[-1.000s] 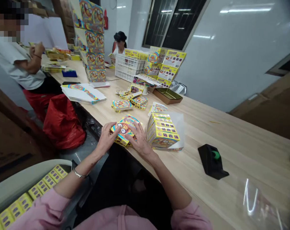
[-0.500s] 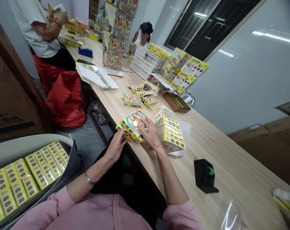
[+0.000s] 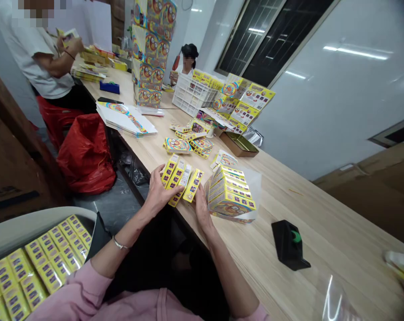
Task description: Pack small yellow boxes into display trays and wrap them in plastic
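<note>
Since half a second ago, the yellow boxes (image 3: pixel 175 178) have gone from lying flat, picture side up, to standing on edge in a row at the near edge of the table (image 3: pixel 275 187), and the right hand (image 3: pixel 203 209) has come off their top to their side. With those boxes at the centre of my clock, I read from left to right. At eight o'clock, below table height, a bin (image 3: pixel 44 220) holds rows of yellow packs (image 3: pixel 36 254). Toward ten I see a red sack (image 3: pixel 86 154) and, farther off, a co-worker (image 3: pixel 41 67) in a white shirt. A stack of printed sheets (image 3: pixel 124 118) lies between ten and eleven. Close in at eight, the left hand (image 3: pixel 158 191) is clamped on the row, thumb laid across it. Loose boxes (image 3: pixel 188 138) lie at twelve. Between four and five, the right hand rests along the end box, which stands slightly apart from the rest; I cannot tell whether it grips. Between three and four, an upright set (image 3: pixel 235 196) of similar boxes stands near, and a black tape dispenser (image 3: pixel 283 245) sits well apart at four.
</note>
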Action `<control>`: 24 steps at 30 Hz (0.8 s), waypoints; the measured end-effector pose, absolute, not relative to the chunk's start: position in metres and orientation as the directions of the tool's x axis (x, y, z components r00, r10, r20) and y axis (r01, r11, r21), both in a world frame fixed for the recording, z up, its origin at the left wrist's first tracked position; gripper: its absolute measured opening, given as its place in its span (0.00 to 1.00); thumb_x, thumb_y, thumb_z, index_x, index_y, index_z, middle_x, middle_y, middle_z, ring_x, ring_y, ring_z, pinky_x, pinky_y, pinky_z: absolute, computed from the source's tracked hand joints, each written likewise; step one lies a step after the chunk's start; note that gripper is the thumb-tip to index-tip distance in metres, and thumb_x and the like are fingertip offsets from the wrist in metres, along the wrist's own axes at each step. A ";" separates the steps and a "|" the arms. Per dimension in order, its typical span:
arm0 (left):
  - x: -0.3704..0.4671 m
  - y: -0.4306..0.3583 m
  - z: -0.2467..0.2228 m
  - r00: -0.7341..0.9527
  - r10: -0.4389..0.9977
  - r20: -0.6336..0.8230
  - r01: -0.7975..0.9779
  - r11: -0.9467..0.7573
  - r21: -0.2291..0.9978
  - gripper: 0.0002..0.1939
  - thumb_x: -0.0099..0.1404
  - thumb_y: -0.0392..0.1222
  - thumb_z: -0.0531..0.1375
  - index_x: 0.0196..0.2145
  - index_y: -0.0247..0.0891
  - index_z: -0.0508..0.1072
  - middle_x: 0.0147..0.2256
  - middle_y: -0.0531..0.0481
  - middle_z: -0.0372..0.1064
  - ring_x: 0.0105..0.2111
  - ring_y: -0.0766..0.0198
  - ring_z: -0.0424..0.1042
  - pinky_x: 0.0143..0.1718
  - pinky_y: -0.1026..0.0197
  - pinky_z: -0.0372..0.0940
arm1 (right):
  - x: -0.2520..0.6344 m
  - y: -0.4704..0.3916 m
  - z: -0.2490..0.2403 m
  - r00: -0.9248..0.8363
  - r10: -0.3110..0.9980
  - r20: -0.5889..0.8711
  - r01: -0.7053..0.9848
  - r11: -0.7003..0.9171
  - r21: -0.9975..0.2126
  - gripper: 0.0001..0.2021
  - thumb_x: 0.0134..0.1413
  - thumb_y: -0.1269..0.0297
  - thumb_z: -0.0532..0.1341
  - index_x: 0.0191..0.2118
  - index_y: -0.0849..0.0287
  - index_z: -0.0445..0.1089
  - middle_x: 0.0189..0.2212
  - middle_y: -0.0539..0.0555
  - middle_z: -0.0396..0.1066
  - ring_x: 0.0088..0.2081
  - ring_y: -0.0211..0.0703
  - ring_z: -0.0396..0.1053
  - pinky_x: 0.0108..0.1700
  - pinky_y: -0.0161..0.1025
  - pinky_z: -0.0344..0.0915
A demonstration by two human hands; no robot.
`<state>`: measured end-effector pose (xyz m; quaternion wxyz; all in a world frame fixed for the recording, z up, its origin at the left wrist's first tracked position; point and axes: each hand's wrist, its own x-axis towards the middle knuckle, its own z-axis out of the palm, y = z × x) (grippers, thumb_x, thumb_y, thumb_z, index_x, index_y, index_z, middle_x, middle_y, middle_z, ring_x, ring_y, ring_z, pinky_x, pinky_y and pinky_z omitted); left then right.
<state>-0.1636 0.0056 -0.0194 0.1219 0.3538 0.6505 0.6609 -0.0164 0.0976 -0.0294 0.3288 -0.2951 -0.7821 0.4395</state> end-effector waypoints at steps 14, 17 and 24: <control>-0.212 0.012 -0.073 -0.256 0.857 0.447 0.519 -0.269 0.812 0.51 0.48 0.50 0.74 0.65 0.47 0.54 0.68 0.38 0.49 0.68 0.46 0.51 0.67 0.44 0.47 | 0.014 0.119 -0.045 -0.825 0.345 0.448 0.161 0.903 -0.399 0.40 0.57 0.71 0.64 0.70 0.49 0.47 0.73 0.59 0.32 0.72 0.56 0.22 0.69 0.65 0.42; -0.215 0.013 -0.059 -0.298 0.873 0.386 0.449 -0.228 0.864 0.52 0.48 0.47 0.74 0.66 0.47 0.53 0.67 0.39 0.53 0.66 0.47 0.56 0.65 0.45 0.53 | 0.009 0.121 -0.039 -0.832 0.332 0.444 0.166 0.913 -0.373 0.40 0.55 0.71 0.67 0.69 0.50 0.51 0.71 0.59 0.45 0.73 0.58 0.25 0.69 0.67 0.41; -0.243 0.012 0.048 -0.100 0.985 0.143 0.356 -0.099 0.929 0.49 0.39 0.41 0.76 0.59 0.50 0.66 0.47 0.45 0.75 0.48 0.46 0.75 0.49 0.47 0.71 | 0.011 0.084 0.021 -0.698 0.506 0.507 0.080 0.758 -0.647 0.50 0.36 0.54 0.77 0.66 0.51 0.58 0.62 0.59 0.64 0.64 0.58 0.60 0.66 0.56 0.57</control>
